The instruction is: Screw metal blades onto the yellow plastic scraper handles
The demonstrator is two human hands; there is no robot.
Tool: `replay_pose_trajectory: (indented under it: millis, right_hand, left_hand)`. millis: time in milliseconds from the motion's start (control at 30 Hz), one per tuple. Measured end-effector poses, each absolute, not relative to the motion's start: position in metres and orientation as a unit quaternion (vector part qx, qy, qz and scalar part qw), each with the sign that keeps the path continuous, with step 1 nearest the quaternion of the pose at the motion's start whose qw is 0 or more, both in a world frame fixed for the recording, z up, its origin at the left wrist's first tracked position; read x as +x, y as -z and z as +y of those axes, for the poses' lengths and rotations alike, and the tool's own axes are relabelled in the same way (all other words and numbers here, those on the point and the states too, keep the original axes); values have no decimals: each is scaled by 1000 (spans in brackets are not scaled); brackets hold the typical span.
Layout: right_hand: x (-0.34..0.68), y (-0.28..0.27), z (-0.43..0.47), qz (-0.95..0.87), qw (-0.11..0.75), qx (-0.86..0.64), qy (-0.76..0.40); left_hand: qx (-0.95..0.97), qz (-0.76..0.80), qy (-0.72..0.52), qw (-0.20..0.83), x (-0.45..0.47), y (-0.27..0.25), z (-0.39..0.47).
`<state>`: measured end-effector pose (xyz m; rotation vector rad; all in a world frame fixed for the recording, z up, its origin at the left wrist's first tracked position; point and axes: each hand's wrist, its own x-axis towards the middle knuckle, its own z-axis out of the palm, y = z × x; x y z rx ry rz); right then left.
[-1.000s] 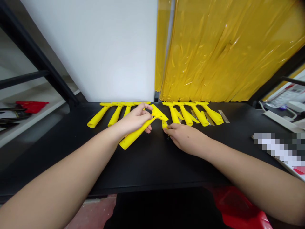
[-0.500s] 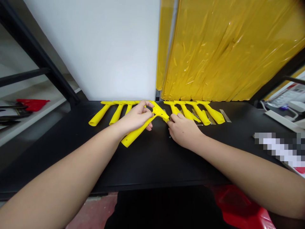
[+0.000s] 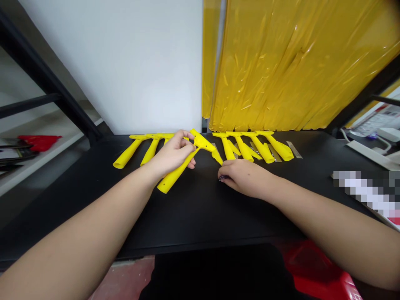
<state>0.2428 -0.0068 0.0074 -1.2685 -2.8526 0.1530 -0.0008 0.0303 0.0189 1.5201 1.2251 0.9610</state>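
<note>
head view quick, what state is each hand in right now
Left hand: closed, holding a yellow T-shaped handle.
Right hand: curled at a small shiny item; whether it grips it cannot be told.

The left hand [image 3: 177, 152] grips a yellow T-shaped handle [image 3: 178, 172] over a black table [image 3: 181, 221], while the right hand [image 3: 242, 177] pinches a small, indistinct dark item [image 3: 223, 178], with further yellow handles [image 3: 126, 154] lying in two rows before a white panel [image 3: 134, 66] and yellow sheeting [image 3: 281, 66].
</note>
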Motion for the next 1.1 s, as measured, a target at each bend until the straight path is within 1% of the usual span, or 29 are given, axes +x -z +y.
replay_pose_trajectory:
  millis: [167,300,400,567,667,767,867,967,1100]
  right_hand:
    - [241,-9,-7,-918,13,-395,-23]
    - [242,-13,-8,-924,9,-381,-30]
    - [241,-12,-5,-923,9,-385,-11]
    - [236,-4,17,-877,71,-468,82]
    - [234,1,31,-847,68,-515,115]
    - [235,4,36,-842,71,-524,110]
    - [239,3,35,-867,94,-478,105]
    - [241,2,32,-897,88,-423,92]
    - [238,2,29,-904,62,-416,74]
  left_hand:
    - [625,502,-388,454,-3,-17,32]
    - [656,511,-399,387,-3,-15,32]
    - [673,514,-399,353,-3,-12,33]
    - [686,534,-385,310,-7,-7,39]
    - [691,540,-375,301,-7,-7,39]
    - [694,533,-376,306,-7,-8,38]
    - [704,522,-377,299,-7,-7,38]
    - [725,521,-368,260,-8,-6,39]
    - [752,527,-334,212,-8,-5,38]
